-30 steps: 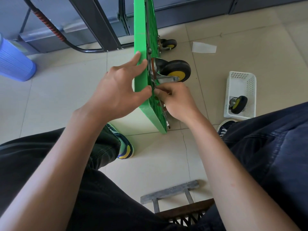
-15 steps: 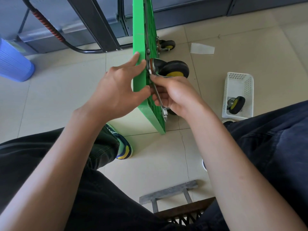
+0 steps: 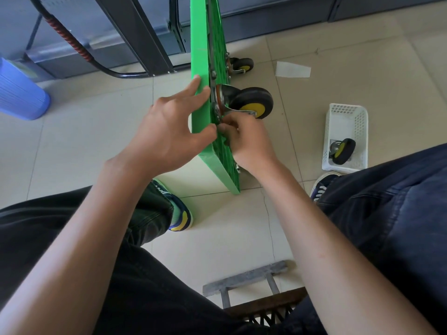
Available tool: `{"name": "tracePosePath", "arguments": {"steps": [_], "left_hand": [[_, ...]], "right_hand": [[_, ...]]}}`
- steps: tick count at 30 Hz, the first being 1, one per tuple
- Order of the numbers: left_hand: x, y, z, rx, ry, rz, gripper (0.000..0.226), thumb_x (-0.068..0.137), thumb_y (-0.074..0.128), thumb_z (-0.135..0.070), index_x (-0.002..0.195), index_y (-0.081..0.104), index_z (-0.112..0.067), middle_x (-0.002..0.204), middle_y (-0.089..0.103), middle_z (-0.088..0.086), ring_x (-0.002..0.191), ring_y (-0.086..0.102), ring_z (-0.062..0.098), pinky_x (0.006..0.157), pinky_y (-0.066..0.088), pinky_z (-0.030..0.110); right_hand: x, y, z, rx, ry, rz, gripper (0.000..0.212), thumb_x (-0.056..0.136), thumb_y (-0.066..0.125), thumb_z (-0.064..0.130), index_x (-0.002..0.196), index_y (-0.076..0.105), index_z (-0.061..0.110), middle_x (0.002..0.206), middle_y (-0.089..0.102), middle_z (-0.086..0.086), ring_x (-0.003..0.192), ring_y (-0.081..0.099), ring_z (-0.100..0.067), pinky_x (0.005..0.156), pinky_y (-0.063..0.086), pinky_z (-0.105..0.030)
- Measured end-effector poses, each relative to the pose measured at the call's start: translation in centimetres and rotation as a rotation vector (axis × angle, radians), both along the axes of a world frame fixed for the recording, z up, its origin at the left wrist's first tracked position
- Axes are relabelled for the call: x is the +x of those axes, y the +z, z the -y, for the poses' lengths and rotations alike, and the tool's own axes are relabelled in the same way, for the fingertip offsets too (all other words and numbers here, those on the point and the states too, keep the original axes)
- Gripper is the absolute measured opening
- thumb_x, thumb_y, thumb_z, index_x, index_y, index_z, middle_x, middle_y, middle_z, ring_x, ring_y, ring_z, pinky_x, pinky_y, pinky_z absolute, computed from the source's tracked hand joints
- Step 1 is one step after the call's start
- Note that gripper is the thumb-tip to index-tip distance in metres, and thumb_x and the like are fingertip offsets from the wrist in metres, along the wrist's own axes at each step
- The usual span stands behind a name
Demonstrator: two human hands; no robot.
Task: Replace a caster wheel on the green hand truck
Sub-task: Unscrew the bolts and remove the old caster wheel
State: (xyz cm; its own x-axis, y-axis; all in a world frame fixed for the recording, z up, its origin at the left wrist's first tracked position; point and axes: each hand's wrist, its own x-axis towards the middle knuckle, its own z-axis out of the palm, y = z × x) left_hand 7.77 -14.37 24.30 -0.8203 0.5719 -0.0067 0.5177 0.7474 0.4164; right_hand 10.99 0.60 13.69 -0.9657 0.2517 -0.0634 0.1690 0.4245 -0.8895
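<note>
The green hand truck deck stands on its edge on the tiled floor. A black caster with a yellow hub sits on its underside, and a second, smaller caster is farther back. My left hand rests against the deck's near edge with straight fingers and the thumb on the rim. My right hand is curled at the caster's mounting plate and grips a wrench. Only the wrench's silver end shows below the hand. The bolt is hidden by my fingers.
A white basket on the right holds another caster. A blue bin stands far left, and a black frame and a hose lie behind the deck. A paper scrap lies on the tiles. My shoes and a stool frame are close below.
My right hand rose with the wrench to the top of the caster plate, then dropped back under it. My left hand stayed on the deck.
</note>
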Motion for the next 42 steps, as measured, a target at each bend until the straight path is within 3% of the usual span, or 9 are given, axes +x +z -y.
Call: {"name": "tracePosePath", "arguments": {"steps": [5, 9, 12, 16, 19, 26, 37, 42], "left_hand": [[-0.1, -0.2, 0.3, 0.01, -0.01, 0.0, 0.069, 0.086, 0.061, -0.04, 0.151, 0.046, -0.021, 0.163, 0.03, -0.004, 0.121, 0.06, 0.031, 0.101, 0.048, 0.04], [-0.3, -0.3, 0.2, 0.007, -0.012, -0.004, 0.069, 0.087, 0.061, -0.04, 0.151, 0.046, -0.021, 0.163, 0.03, -0.004, 0.124, 0.059, 0.032, 0.102, 0.049, 0.042], [-0.3, -0.3, 0.2, 0.015, -0.01, 0.001, 0.071, 0.083, 0.057, -0.043, 0.151, 0.047, -0.021, 0.163, 0.031, -0.004, 0.123, 0.06, 0.031, 0.102, 0.05, 0.044], [-0.3, -0.3, 0.2, 0.011, -0.011, -0.002, 0.072, 0.083, 0.056, -0.045, 0.151, 0.047, -0.022, 0.163, 0.031, -0.005, 0.123, 0.06, 0.032, 0.101, 0.05, 0.047], [-0.3, -0.3, 0.2, 0.007, -0.012, -0.01, 0.073, 0.083, 0.055, -0.045, 0.151, 0.047, -0.021, 0.163, 0.031, -0.004, 0.123, 0.06, 0.033, 0.101, 0.051, 0.045], [-0.5, -0.6, 0.4, 0.01, -0.027, -0.013, 0.073, 0.084, 0.055, -0.047, 0.152, 0.045, -0.021, 0.163, 0.03, -0.003, 0.127, 0.057, 0.031, 0.102, 0.051, 0.047], [-0.7, -1.0, 0.5, 0.041, -0.033, -0.022, 0.072, 0.083, 0.056, -0.044, 0.15, 0.048, -0.019, 0.162, 0.033, 0.001, 0.137, 0.051, 0.024, 0.102, 0.051, 0.047], [-0.5, -0.6, 0.3, 0.039, -0.02, -0.012, 0.075, 0.081, 0.053, -0.05, 0.15, 0.048, -0.021, 0.162, 0.033, -0.002, 0.133, 0.054, 0.026, 0.103, 0.051, 0.047]], "right_hand": [[0.1, -0.9, -0.2, 0.201, -0.003, -0.133, 0.017, 0.1, 0.057, 0.007, 0.106, 0.072, 0.011, 0.103, 0.076, -0.002, 0.094, 0.067, -0.016, 0.062, 0.039, -0.03], [0.0, -1.6, -0.6, 0.208, 0.013, -0.156, 0.019, 0.1, 0.057, 0.009, 0.111, 0.072, 0.012, 0.107, 0.075, -0.002, 0.097, 0.069, -0.017, 0.072, 0.053, -0.035], [0.7, -1.9, -1.3, 0.206, 0.005, -0.122, 0.016, 0.101, 0.059, 0.02, 0.11, 0.073, 0.017, 0.103, 0.074, 0.002, 0.092, 0.068, -0.018, 0.072, 0.052, -0.035], [2.2, -1.6, -1.1, -0.026, -0.024, -0.041, 0.019, 0.099, 0.059, 0.025, 0.102, 0.076, 0.017, 0.087, 0.074, 0.004, 0.078, 0.068, -0.02, 0.069, 0.058, -0.046], [2.4, -0.1, -0.7, -0.302, -0.031, 0.061, 0.02, 0.103, 0.059, 0.021, 0.101, 0.076, 0.01, 0.086, 0.074, -0.007, 0.069, 0.071, -0.03, 0.056, 0.058, -0.038], [2.2, 3.1, -0.8, -0.784, -0.07, 0.199, 0.024, 0.101, 0.064, 0.02, 0.098, 0.073, -0.002, 0.08, 0.068, -0.016, 0.055, 0.065, -0.026, 0.05, 0.055, -0.03], [1.2, 4.6, -1.0, -0.849, -0.083, 0.254, 0.024, 0.099, 0.067, 0.016, 0.099, 0.07, -0.008, 0.072, 0.07, -0.017, 0.052, 0.068, -0.022, 0.049, 0.055, -0.026], [0.5, 4.2, -1.0, -0.71, -0.05, 0.273, 0.024, 0.101, 0.065, 0.018, 0.102, 0.07, -0.006, 0.077, 0.072, -0.014, 0.056, 0.069, -0.027, 0.055, 0.059, -0.034]]}}
